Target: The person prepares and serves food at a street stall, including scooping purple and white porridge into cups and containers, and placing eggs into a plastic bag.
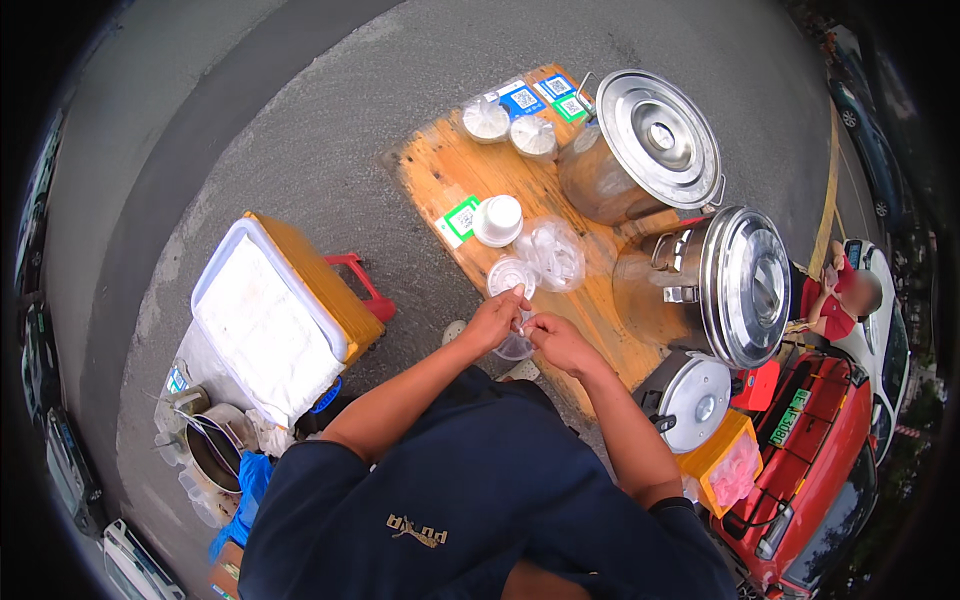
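My left hand (496,319) and my right hand (559,337) meet over the near edge of the wooden table. Their fingers pinch the top of a clear plastic bag (514,346), which hangs below them and seems to hold a container. Just beyond my left fingertips lies a round clear plastic lid (511,276). Behind it are a stack of white bowls (498,220) and a clear bag of plastic lids (555,253). Two tied bags with white contents (485,120) (533,136) sit at the far edge.
Large lidded steel pots (660,139) (746,289) line the right side of the wooden table (450,169). A smaller lidded pot (697,401) and a yellow box (712,457) are nearer. At left stands a cloth-covered tub (266,322). A person in red (836,300) and parked cars are at right.
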A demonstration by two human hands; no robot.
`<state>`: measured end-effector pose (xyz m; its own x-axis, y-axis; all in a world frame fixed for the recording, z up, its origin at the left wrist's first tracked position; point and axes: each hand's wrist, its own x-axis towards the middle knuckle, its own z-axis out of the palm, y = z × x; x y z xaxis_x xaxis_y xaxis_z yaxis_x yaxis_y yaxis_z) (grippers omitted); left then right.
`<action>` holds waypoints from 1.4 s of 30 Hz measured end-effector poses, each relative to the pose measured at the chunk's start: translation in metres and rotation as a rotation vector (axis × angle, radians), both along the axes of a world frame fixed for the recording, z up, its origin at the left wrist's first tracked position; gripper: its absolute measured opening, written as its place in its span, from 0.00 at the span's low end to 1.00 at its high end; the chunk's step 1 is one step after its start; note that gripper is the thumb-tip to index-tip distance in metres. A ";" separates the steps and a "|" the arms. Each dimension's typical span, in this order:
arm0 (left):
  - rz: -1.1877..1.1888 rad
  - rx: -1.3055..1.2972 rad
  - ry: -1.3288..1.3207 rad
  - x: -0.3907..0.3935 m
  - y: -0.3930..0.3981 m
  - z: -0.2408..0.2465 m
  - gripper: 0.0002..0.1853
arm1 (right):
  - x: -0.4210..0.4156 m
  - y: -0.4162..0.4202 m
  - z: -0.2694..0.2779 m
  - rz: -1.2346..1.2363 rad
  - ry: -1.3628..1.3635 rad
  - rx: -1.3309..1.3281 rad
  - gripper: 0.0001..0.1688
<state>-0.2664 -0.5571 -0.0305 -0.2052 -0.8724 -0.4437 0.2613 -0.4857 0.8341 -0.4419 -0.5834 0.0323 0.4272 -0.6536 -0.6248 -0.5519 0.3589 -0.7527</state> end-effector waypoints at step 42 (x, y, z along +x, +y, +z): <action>-0.007 -0.674 -1.054 0.141 -0.059 0.010 0.17 | 0.024 -0.049 -0.065 -0.607 -0.237 -0.395 0.13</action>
